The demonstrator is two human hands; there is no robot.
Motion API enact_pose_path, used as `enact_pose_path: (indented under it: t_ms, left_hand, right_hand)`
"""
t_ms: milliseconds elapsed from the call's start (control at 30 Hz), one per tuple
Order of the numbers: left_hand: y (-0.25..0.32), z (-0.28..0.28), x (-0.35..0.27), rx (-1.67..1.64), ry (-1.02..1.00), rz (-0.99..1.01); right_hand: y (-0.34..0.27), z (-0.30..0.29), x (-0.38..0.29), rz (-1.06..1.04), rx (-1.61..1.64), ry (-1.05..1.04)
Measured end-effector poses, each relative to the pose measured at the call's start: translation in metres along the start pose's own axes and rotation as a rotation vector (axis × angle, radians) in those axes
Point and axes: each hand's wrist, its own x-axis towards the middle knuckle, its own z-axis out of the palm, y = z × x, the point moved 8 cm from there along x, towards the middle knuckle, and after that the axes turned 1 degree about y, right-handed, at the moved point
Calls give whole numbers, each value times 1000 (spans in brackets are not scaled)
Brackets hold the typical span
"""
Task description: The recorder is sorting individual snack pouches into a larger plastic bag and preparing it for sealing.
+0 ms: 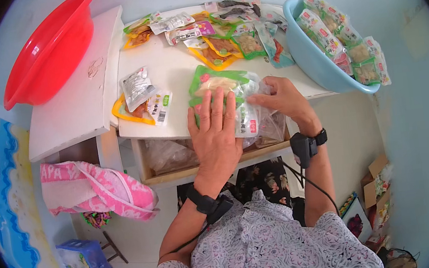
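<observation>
My left hand (215,138) lies flat on green-and-white food packets (247,112) near the table's front edge, fingers slightly spread. Around the right side of these packets is a clear plastic bag (266,122). My right hand (288,99) pinches the bag between thumb and fingers; how far the bag covers the packets is hard to tell. To the left of my hands, a silver-backed packet (138,89) rests on a yellow-edged packet (160,108) of brown food.
Several assorted food packets (224,47) lie along the back of the white table (175,67). A blue basin (296,53) holding packets stands right, a red basin (58,52) left. Below my hands, an open drawer (169,155) contains clear bags. A pink towel (97,187) hangs left.
</observation>
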Motion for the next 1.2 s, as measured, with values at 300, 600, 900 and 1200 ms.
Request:
enact_pose_path:
  t_ms: [300, 600, 900, 1200]
  left_hand:
    - [-1, -11, -2, -109, -33, -11]
    - [-35, -70, 9, -363, 303, -12]
    - [-80, 1, 24, -1095, -5, -378]
    - [-81, -2, 17, -1607, 138, -612]
  right_hand:
    - [-43, -9, -5, -331, -8, 114]
    - [-204, 3, -37, -999, -517, 106]
    - [-218, 41, -59, -1356, -734, 161]
    - [-99, 14, -21, -451, 342, 131]
